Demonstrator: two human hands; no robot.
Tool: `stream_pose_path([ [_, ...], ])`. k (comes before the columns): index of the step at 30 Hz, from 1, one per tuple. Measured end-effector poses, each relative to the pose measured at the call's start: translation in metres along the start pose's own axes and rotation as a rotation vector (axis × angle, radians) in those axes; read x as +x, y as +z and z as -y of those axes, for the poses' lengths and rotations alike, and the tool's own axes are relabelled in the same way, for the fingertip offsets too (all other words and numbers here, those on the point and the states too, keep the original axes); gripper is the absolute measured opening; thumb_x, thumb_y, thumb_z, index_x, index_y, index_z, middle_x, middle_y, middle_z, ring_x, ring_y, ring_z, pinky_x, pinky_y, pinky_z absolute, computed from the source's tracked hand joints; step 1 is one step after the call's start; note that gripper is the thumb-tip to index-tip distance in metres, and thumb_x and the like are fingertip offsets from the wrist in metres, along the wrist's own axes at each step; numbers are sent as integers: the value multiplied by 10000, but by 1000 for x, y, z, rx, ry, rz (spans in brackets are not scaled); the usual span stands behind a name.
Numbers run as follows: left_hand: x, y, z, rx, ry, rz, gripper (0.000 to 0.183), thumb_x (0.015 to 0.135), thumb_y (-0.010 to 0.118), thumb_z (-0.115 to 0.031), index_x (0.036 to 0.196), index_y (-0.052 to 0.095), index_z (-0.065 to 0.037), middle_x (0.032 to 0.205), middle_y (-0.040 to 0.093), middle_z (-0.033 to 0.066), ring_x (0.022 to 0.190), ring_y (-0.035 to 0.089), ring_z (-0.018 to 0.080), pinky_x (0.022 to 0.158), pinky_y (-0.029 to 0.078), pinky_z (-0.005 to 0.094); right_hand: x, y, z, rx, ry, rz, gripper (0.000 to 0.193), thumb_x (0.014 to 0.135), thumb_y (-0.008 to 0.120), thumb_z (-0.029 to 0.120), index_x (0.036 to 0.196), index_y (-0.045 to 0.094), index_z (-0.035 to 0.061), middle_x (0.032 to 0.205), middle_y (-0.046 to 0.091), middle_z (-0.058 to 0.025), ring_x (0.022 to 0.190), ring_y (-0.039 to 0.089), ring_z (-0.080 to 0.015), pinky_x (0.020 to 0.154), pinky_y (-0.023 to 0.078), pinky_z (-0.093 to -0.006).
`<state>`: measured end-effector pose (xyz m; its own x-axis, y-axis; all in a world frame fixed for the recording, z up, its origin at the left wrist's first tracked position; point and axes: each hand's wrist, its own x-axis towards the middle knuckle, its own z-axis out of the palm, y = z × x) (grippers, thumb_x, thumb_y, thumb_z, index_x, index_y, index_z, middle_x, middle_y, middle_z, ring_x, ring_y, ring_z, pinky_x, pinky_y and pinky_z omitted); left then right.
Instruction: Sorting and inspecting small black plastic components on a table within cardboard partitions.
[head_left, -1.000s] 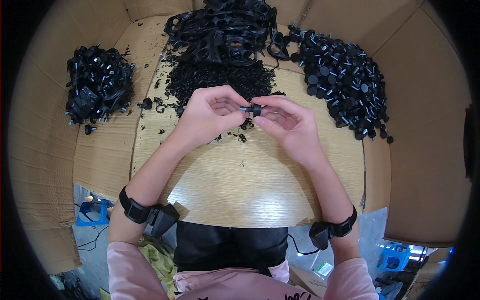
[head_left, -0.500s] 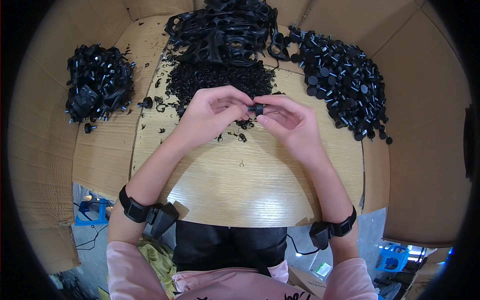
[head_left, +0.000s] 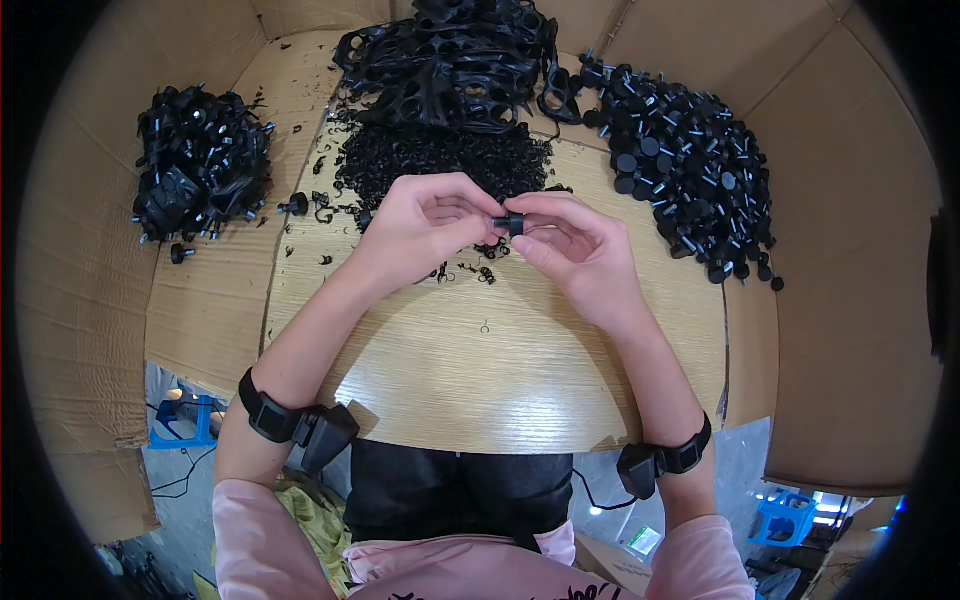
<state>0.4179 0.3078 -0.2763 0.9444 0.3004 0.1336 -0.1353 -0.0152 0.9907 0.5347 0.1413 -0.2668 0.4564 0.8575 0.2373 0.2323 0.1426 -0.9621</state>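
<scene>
Between my hands, over the middle of the table, is a small black-headed bolt (head_left: 515, 223), its round head to the right and its stud to the left. My right hand (head_left: 585, 250) pinches the head between thumb and fingers. The fingertips of my left hand (head_left: 425, 230) are closed at the stud end, partly hiding it. Just beyond my hands lies a heap of small black curled trimmings (head_left: 440, 160). A few loose trimmings (head_left: 485, 275) lie below the fingers.
Several black-headed bolts form a pile (head_left: 695, 165) at right. At left sits another pile (head_left: 200, 165) of bolts mixed with black scraps. Perforated black rubber sheets (head_left: 450, 60) are heaped at the back. Cardboard walls (head_left: 860, 250) surround the wooden table (head_left: 480, 390).
The hands stay almost in place, still holding the bolt. The bolt and fingertips have shifted only slightly.
</scene>
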Motion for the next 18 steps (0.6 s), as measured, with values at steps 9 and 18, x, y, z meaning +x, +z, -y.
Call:
stream_pose_path([
  [9, -1, 0, 0, 16, -28, -12, 170, 792, 687, -23, 951, 659, 30, 865, 682, 91, 821, 651, 116, 747, 529, 242, 0, 2, -4, 13, -46, 11, 326, 811, 652, -77, 1128, 635, -7, 1119, 593, -82, 972, 577, -133, 880, 508, -276],
  [18, 0, 2, 7, 63, 50, -14, 178, 801, 648, 12, 977, 650, 36, 892, 674, 84, 821, 640, 111, 748, 525, 243, -1, 3, 4, 29, 26, -35, 302, 830, 664, -36, 1128, 638, -1, 1078, 627, -73, 937, 597, -116, 876, 505, -263],
])
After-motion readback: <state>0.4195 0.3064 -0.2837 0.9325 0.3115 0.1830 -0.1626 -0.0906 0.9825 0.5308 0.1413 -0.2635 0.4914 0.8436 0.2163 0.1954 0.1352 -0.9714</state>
